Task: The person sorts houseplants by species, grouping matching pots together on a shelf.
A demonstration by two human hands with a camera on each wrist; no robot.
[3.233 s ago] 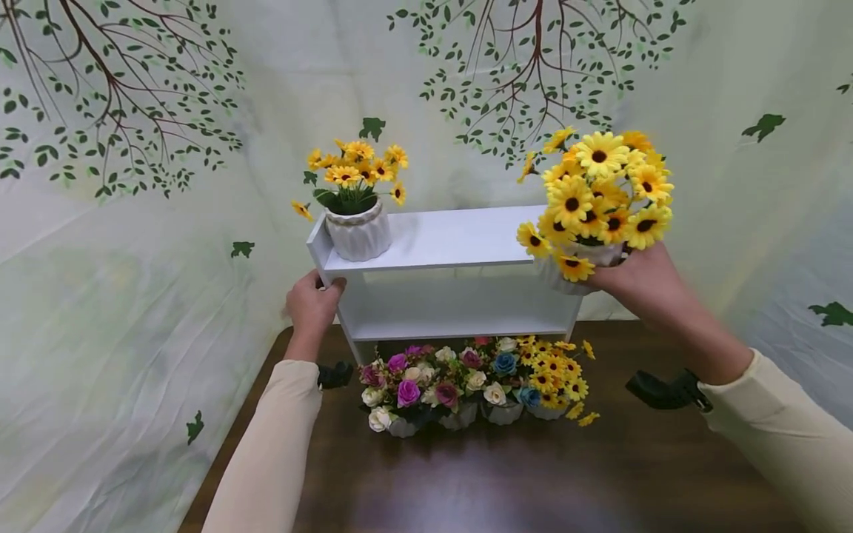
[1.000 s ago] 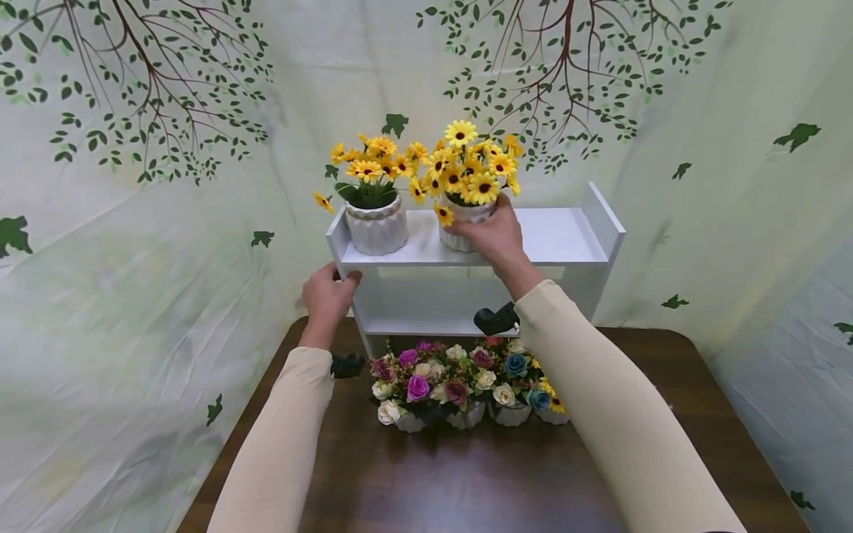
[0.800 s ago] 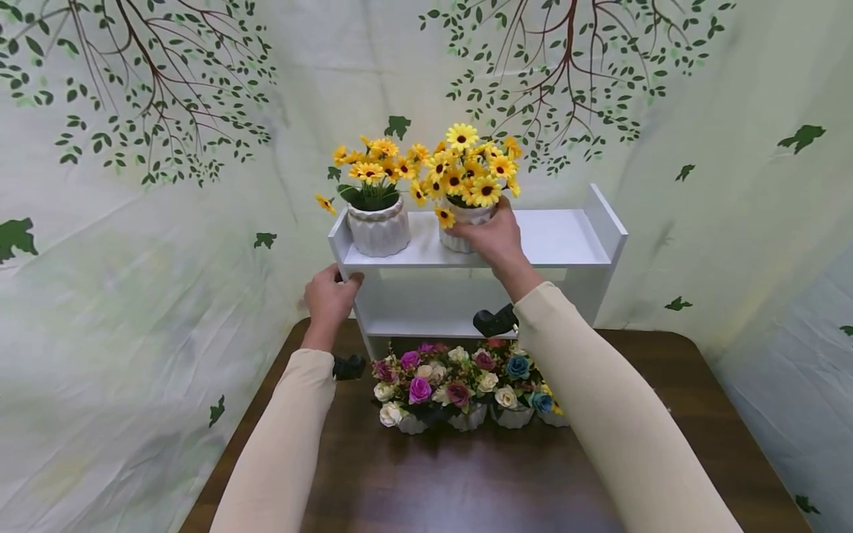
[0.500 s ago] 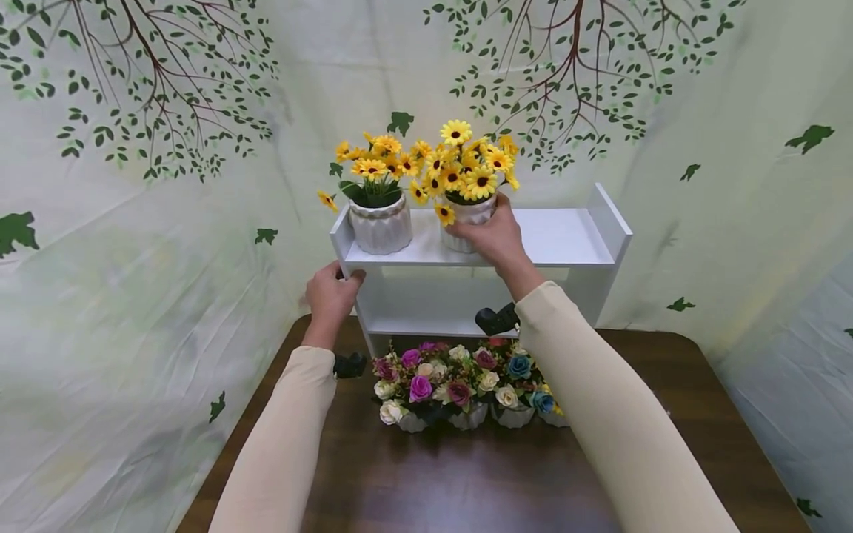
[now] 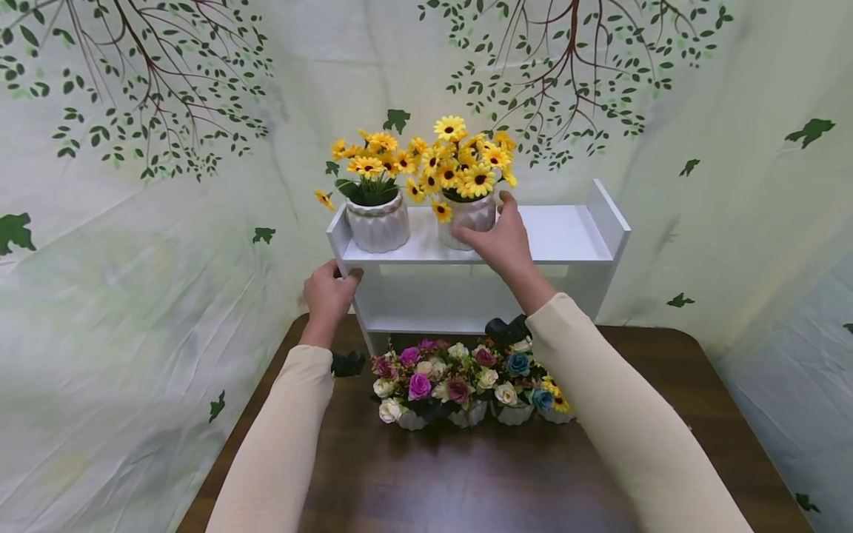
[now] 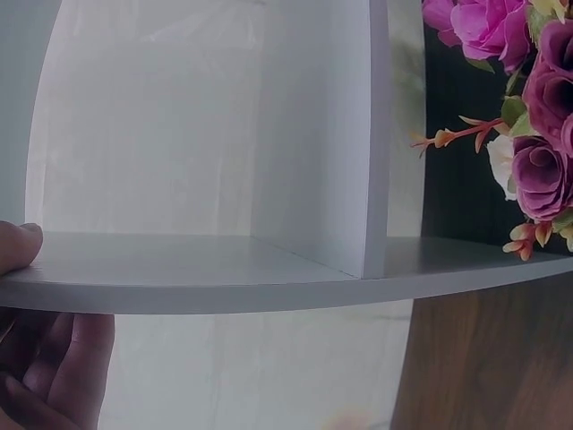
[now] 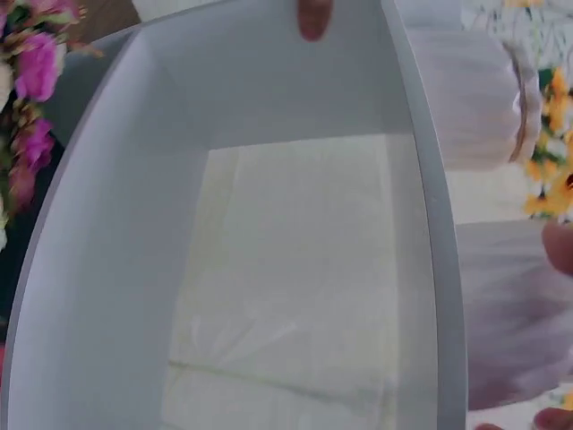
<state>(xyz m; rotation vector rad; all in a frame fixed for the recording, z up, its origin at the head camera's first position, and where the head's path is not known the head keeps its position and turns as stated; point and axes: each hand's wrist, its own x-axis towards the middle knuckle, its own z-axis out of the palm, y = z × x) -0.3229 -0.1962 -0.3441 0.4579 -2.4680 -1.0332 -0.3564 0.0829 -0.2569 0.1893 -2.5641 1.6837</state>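
Note:
My left hand (image 5: 329, 292) grips the left side panel of a white two-tier shelf (image 5: 560, 233); in the left wrist view its thumb (image 6: 18, 246) lies inside the panel and its fingers (image 6: 76, 367) outside. On the top tier, at the left end, stands a white ribbed flower pot (image 5: 378, 226) with yellow daisy-like flowers. Beside it stands a second such flower pot (image 5: 469, 215), upright. My right hand (image 5: 508, 240) is spread loosely around this second pot, thumb before its front and fingers off its right side. The right wrist view shows the pot (image 7: 510, 313) between parted thumb and fingers.
Several pots of mixed roses (image 5: 456, 389) and a pot of yellow flowers (image 5: 556, 400) line the table (image 5: 426, 474) below and before the shelf. A raised end panel (image 5: 609, 215) bounds the top tier at right. A leaf-printed cloth (image 5: 320, 89) hangs behind.
From the right, my right hand brought the second flower pot onto the top tier beside the first. It has since loosened its fingers and drawn slightly right. The left hand keeps its grip.

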